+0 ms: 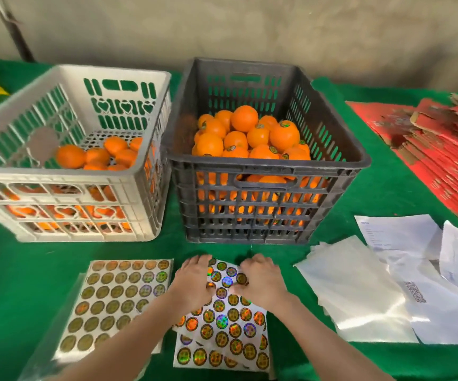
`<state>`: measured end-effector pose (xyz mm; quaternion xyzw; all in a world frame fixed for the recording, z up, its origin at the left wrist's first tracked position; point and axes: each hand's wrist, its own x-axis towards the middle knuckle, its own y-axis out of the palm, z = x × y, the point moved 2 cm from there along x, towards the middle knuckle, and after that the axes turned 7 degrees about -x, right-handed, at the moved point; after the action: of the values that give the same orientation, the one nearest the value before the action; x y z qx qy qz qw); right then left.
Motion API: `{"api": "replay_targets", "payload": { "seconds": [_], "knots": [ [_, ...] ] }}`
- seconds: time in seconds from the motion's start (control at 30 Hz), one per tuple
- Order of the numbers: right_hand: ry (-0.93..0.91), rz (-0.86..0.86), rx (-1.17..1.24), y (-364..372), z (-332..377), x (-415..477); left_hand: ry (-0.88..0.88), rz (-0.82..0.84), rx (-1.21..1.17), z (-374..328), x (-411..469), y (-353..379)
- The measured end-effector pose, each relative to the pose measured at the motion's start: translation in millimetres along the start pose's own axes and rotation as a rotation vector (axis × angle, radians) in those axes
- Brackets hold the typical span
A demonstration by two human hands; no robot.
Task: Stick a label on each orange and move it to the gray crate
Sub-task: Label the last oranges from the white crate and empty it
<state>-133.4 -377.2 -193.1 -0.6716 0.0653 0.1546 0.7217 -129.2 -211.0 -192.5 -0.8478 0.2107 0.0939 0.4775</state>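
The left hand and right hand lay on the label sheet, six o'clock of the gray crate; any pinch was unclear. Slow peeling looked best.

No words or numbers can be read here. The white paper sheet on the table carries faint printed lines too small to make out, and a dark code patch nearby is blurred. The round holographic stickers and the red cartons show only illegible marks.
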Motion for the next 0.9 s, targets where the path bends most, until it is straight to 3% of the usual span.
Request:
{"api": "replay_targets", "payload": {
  "seconds": [0.1, 0.23, 0.3, 0.43, 0.53, 0.7, 0.9],
  "knots": [
    [-0.026, -0.062, 0.157, -4, 2, 1, -0.049, -0.017, -0.093, 5, -7, -1],
    [-0.148, -0.098, 0.452, -25, 7, 2, -0.072, -0.209, -0.332, 3, -12, -19],
    [-0.263, -0.070, 0.540, -40, 11, 2, -0.023, -0.278, -0.318, 0, -12, -37],
    [-0.387, -0.110, 0.596, -67, 16, 4, 0.038, -0.236, -0.303, -4, -10, -62],
    [-0.266, -0.077, 0.863, -78, 3, 7, -0.025, -0.208, -0.408, 2, -12, -67],
    [0.030, 0.153, 1.304, -58, -14, 5, -0.140, -0.154, -0.751, 14, -21, -67],
    [-0.079, 0.122, 1.194, -50, -19, 1, -0.262, -0.116, -0.957, 26, -29, -69]
  ]
}}
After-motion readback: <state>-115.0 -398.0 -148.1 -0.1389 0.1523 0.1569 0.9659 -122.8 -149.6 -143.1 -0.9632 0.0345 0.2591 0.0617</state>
